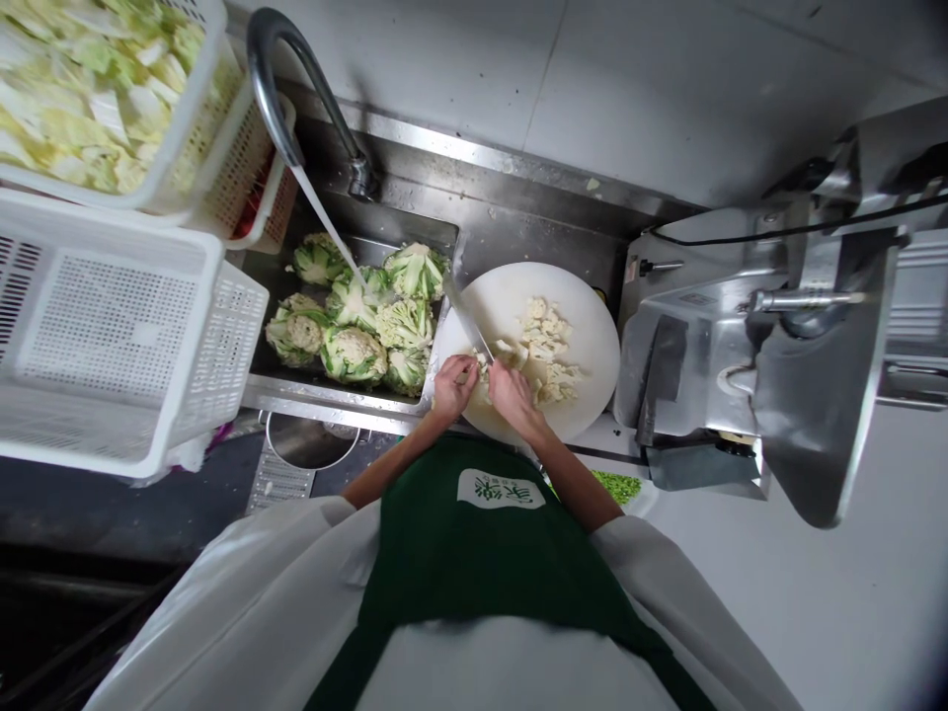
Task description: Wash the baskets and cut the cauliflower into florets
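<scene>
Over the near left part of a round white cutting board, my right hand is wrapped round the handle of a knife. The knife's blade points away to the upper left, past the board's edge. Close beside it, my left hand has its fingers pinched on a small cauliflower piece, partly hidden by the fingers. Cut cauliflower florets lie in a loose pile on the board, right of the knife.
Left of the board, several cauliflower heads sit in a sink under water running from a curved faucet. White plastic baskets stand far left, one holding chopped cabbage. A metal slicing machine stands on the right.
</scene>
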{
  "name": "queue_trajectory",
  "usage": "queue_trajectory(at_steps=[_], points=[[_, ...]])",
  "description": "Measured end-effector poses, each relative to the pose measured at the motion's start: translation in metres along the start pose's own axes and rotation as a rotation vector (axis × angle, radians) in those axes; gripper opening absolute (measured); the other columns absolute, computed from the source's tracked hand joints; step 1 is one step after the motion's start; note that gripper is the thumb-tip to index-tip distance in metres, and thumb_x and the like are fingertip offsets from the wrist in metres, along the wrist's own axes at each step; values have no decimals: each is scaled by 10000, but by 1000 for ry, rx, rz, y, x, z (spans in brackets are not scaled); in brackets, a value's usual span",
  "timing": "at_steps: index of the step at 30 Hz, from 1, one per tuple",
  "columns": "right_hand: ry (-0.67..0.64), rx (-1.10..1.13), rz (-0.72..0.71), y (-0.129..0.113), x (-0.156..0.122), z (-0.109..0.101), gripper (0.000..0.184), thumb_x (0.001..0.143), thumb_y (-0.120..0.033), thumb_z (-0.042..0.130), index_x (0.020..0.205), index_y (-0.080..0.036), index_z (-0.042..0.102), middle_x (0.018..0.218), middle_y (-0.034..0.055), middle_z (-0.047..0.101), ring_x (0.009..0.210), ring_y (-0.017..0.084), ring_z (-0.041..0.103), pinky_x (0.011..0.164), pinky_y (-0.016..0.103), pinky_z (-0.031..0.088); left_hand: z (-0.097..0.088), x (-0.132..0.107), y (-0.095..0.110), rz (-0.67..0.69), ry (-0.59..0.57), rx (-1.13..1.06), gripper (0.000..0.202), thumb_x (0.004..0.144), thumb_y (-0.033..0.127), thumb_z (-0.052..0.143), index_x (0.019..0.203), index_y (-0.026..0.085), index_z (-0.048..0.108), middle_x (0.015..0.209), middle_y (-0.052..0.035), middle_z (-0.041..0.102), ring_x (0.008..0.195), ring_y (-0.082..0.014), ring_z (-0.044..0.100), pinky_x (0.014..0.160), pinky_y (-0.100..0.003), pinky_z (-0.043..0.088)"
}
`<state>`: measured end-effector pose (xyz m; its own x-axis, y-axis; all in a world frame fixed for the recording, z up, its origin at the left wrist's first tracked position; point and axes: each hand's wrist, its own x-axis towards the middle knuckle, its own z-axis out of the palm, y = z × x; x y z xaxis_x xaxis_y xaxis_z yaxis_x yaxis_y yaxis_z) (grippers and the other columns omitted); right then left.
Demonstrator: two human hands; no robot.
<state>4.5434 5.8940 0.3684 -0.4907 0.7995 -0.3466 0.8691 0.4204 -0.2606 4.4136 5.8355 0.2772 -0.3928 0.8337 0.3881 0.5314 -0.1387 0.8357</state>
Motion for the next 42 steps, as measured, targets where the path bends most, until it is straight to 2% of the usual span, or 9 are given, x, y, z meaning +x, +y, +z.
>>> queue_trajectory(at_steps=[4, 9, 17, 28, 30, 33, 35, 38, 42], points=[[-11, 44, 2, 15, 9, -5, 350, 1115, -289, 342, 1223, -129, 633, 999, 145, 743, 883, 233, 706, 777, 297, 454, 0, -3, -7, 40, -31, 33, 276, 974, 375, 692, 1181, 196, 728, 1109, -96, 653, 1010, -198, 680, 898, -354, 613], [42, 14, 37, 33, 0, -19, 371, 1106, -300, 339, 1182, -122, 655, 990, 156, 750, 875, 259, 695, 756, 313, 457, -1, 1, -17, 78, -56, 44, 258, 1038, 319, 583, 1191, 211, 759, 1090, -84, 686, 1000, -188, 696, 929, -362, 615], [98, -15, -45, 13, -21, -25, 453, 1122, -334, 249, 1274, -125, 621, 996, 159, 768, 895, 269, 717, 807, 317, 477, -1, 3, -21, 67, -33, 45, 267, 1049, 333, 560, 1150, 219, 779, 1106, -101, 733, 1036, -216, 705, 955, -410, 615], [-7, -35, -46, 3, 19, -25, 352, 1096, -269, 341, 1229, -134, 637, 1047, 177, 761, 943, 281, 724, 831, 335, 493, -8, 9, -23, 70, -98, 10, 255, 1056, 342, 538, 1148, 221, 743, 1145, -102, 706, 1093, -218, 693, 1018, -419, 587], [40, 26, -31, 15, 14, -35, 342, 1090, -310, 362, 1169, -151, 654, 1011, 158, 762, 904, 273, 716, 797, 322, 481, -11, 9, -22, 75, -147, 35, 324, 1015, 411, 614, 1260, 214, 691, 1309, -138, 650, 1253, -259, 640, 1108, -466, 538], [222, 172, 61, 54, -10, -48, 338, 1067, -379, 381, 1049, -173, 648, 910, 135, 745, 825, 260, 691, 738, 313, 463, -5, 4, -17, 148, -345, 132, 931, 746, 624, 863, 1499, 189, 531, 1650, -237, 341, 1553, -430, 332, 1236, -619, 372], [381, 293, 157, 87, -34, -49, 316, 1034, -426, 412, 953, -194, 612, 809, 110, 708, 745, 246, 664, 691, 312, 455, 7, 0, -9, 234, -525, 225, 1223, 548, 684, 950, 1568, 200, 480, 1725, -254, 179, 1593, -549, 118, 1246, -736, 235], [512, 524, 318, 137, -78, -37, 300, 984, -489, 458, 837, -237, 527, 605, 34, 595, 563, 204, 588, 586, 305, 441, 33, -4, 6, 285, -658, 351, 1224, 512, 677, 966, 1572, 271, 509, 1753, -215, 148, 1571, -624, -9, 1189, -843, 134], [520, 866, 512, 178, -141, 4, 353, 889, -581, 554, 759, -272, 440, 464, -41, 488, 392, 163, 481, 438, 293, 398, 64, 8, 23, 251, -578, 401, 1144, 597, 678, 929, 1588, 305, 495, 1770, -188, 121, 1563, -636, -35, 1166, -850, 152]])
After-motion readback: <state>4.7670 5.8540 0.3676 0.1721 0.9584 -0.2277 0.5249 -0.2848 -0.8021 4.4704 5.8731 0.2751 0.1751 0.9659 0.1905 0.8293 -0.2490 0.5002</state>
